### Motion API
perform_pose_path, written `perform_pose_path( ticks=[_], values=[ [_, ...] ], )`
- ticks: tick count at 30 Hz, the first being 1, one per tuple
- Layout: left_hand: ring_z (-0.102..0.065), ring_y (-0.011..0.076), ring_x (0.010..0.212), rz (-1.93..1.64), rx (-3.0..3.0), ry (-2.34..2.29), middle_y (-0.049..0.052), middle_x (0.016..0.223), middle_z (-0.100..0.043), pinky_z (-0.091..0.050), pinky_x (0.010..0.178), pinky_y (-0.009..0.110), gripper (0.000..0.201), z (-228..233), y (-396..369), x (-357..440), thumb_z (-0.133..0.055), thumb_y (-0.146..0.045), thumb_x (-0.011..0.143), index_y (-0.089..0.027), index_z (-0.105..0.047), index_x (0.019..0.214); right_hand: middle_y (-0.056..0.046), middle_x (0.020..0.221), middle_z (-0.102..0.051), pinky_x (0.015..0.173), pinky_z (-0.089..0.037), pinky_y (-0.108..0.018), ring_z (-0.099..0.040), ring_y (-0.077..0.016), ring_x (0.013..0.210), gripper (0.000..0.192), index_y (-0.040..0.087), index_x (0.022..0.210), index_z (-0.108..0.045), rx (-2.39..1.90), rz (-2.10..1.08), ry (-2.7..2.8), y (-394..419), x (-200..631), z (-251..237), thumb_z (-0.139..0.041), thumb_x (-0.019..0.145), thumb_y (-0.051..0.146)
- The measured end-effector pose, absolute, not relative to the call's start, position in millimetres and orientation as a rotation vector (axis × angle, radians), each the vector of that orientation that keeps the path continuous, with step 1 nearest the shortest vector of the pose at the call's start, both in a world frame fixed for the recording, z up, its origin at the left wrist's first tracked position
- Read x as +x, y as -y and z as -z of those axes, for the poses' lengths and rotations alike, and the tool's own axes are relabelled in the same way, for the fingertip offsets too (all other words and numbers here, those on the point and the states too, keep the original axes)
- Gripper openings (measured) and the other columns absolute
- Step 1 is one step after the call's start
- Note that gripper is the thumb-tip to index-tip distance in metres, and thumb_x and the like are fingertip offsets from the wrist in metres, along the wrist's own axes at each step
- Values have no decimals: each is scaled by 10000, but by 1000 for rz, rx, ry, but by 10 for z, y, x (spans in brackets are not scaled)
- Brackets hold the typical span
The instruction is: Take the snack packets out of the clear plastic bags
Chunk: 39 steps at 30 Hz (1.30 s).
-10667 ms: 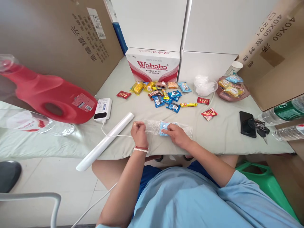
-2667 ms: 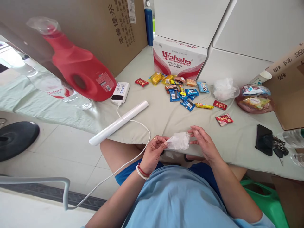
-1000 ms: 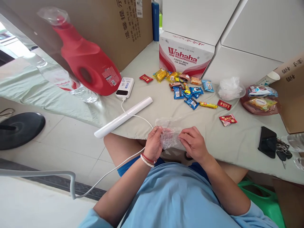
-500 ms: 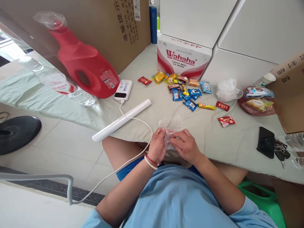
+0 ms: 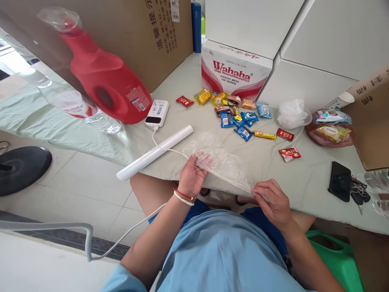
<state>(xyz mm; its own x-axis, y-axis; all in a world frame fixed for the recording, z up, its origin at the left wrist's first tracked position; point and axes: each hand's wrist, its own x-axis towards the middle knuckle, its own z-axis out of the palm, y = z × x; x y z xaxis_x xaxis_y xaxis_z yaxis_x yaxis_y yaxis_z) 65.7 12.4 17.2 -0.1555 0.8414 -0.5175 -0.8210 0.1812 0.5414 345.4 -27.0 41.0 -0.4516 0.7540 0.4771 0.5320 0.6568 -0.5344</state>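
Both hands stretch a clear plastic bag over the table's near edge: the left hand grips its upper end, the right hand pinches the lower corner. A white tube lies just left; snacks are scattered farther back.

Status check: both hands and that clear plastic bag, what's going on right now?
Left hand grips one end of the clear plastic bag; right hand pinches the other. Bag stretched flat over the table edge. Nothing between the hands.
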Motion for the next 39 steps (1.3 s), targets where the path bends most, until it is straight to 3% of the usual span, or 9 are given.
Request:
perform_pose_path(
  ticks=[7, 12, 18, 22, 26, 30, 33, 39],
  values=[
    [-703, 265, 1151, -1363, 69, -834, 81, 1178, -726, -531, 1078, 537, 308, -209, -151, 696, -620, -362, 972, -222, -651, 1245, -29, 895, -693, 686, -546, -276, -652, -154, 781, 180, 246, 1067, -704, -1054, -706, 2230, 347, 3521, -456, -592, 989, 129],
    [-672, 309, 1207, -1304, 117, -785, 94, 1359, -644, -546, 1037, 574, 368, -213, -116, 745, -590, -399, 993, -272, -608, 1338, 10, 796, -662, 588, -478, -250, -578, -116, 622, 98, 249, 1025, -702, -1184, -767, 1990, 209, 3259, -619, -617, 1000, 207],
    [-619, 301, 1286, -1282, 132, -719, 83, 1470, -559, -538, 1053, 570, 424, -254, -70, 787, -586, -448, 995, -333, -565, 1402, -47, 882, -668, 765, -516, -328, -629, -194, 850, 124, 224, 1025, -703, -1067, -613, 2117, -50, 2826, -556, -581, 1005, 219],
    [-619, 299, 1282, -1265, 138, -694, 80, 1502, -528, -583, 986, 530, 457, -250, -43, 804, -588, -469, 991, -368, -537, 1434, -48, 893, -658, 763, -514, -324, -634, -187, 847, 157, 227, 1029, -714, -1063, -639, 2116, -89, 2706, -488, -558, 1013, 214],
    [-604, 287, 1304, -1272, 134, -652, 79, 1490, -540, -620, 861, 389, 450, -242, -37, 862, -579, -452, 1001, -364, -539, 1440, -30, 886, -647, 714, -519, -286, -657, -164, 806, 117, 237, 987, -712, -1114, -769, 2098, -60, 2602, -417, -595, 995, 228],
    [-585, 268, 1340, -1263, 94, -593, 59, 1476, -565, -597, 922, 372, 450, -230, -43, 944, -601, -431, 993, -364, -554, 1436, -41, 978, -662, 729, -543, -293, -680, -179, 850, 118, 240, 1062, -682, -1190, -763, 2085, -41, 2499, -315, -676, 946, 264],
    [-597, 239, 1328, -1239, 57, -541, 47, 1421, -612, -569, 971, 346, 429, -186, -44, 981, -614, -434, 983, -340, -584, 1401, -43, 1003, -674, 756, -544, -305, -686, -188, 879, 115, 250, 1071, -688, -1191, -689, 2152, -35, 2461, -249, -640, 967, 255],
    [-623, 212, 1267, -1220, 98, -584, 80, 1267, -695, -513, 1029, 305, 340, -115, 35, 924, -741, -440, 885, -209, -704, 1132, -33, 875, -630, 658, -484, -270, -620, -154, 737, 164, 219, 945, -707, -1176, -482, 2209, -29, 2474, -205, -557, 1010, 234]
  ],
)
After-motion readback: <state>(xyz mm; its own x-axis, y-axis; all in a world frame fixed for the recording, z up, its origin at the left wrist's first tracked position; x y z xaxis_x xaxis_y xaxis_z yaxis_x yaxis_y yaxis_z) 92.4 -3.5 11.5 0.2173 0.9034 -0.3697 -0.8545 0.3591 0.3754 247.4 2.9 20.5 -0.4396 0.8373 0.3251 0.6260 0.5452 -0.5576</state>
